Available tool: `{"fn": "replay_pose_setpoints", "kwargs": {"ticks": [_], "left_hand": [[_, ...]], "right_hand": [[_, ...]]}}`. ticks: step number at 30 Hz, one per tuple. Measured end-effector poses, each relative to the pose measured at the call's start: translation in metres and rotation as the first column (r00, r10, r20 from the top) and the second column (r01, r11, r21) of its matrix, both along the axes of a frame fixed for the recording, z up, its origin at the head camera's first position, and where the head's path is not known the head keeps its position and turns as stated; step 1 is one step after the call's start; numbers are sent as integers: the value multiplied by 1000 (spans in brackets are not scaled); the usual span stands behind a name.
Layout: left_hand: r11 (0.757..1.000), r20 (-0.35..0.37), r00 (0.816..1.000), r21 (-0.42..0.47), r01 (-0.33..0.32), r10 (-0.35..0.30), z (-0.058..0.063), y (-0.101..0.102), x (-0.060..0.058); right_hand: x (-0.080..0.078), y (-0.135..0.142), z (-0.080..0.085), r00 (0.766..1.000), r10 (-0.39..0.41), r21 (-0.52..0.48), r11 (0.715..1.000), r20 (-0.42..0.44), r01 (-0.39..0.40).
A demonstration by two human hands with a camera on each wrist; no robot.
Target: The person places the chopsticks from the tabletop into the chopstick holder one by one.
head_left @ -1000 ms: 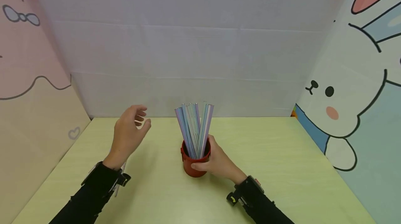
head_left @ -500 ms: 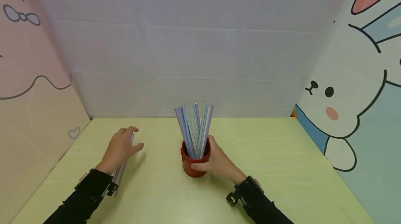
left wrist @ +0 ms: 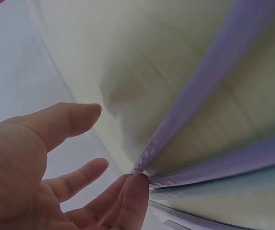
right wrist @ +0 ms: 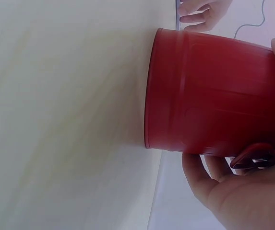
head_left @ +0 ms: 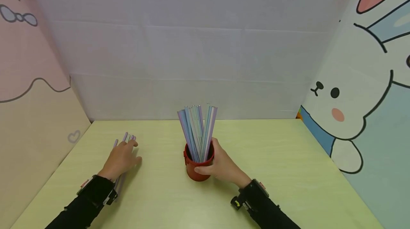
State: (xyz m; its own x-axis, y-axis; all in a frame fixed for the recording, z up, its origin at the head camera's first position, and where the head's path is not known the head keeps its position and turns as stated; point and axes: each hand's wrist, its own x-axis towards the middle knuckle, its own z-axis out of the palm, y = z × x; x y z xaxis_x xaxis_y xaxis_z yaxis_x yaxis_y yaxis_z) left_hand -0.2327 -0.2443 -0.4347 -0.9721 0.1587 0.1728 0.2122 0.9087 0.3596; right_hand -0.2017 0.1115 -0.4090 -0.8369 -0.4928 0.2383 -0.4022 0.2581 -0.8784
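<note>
My left hand point(head_left: 120, 161) is over several pastel straws point(head_left: 125, 136) that lie on the left of the table. In the left wrist view, its fingertips touch the ends of the lilac straws point(left wrist: 197, 88), while the thumb stays apart from them. With its thumb and fingers, my right hand point(head_left: 225, 166) grips the side of a small red bucket point(head_left: 194, 172), which stands upright mid-table. A bunch of lilac, blue and pale green straws point(head_left: 196, 133) leans inside the bucket. The right wrist view shows the bucket's side and a red handle mount point(right wrist: 259, 154).
The pale yellow-green table point(head_left: 272, 158) reaches back to a white cloth wall point(head_left: 192, 51). Cartoon-printed panels close in the left and right sides, with a rabbit point(head_left: 349, 83) on the right one.
My left hand has come down and slightly left onto the loose straws, whose far ends now show beyond the fingers. The right hand and bucket have held still.
</note>
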Motion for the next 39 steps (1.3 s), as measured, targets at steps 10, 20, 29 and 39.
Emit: {"fn": "replay_pose_setpoints", "kwargs": {"ticks": [10,20,29,39], "left_hand": [[1000,47,999,-12,28,-27,-5,-4,-7],[997,32,997,-14,73,-72,-4,0,-6],[985,110,991,165,50,-69,-3,8,-7],[942,-89,988,301,147,-126,36,38,-3]], "right_hand": [[0,0,1,1000,3,2,1000,6,-3],[0,0,0,1000,7,-6,1000,6,-7],[-1,-1,-1,1000,5,5,1000,-9,-5],[0,0,0,1000,1,1,1000,3,-1]]}}
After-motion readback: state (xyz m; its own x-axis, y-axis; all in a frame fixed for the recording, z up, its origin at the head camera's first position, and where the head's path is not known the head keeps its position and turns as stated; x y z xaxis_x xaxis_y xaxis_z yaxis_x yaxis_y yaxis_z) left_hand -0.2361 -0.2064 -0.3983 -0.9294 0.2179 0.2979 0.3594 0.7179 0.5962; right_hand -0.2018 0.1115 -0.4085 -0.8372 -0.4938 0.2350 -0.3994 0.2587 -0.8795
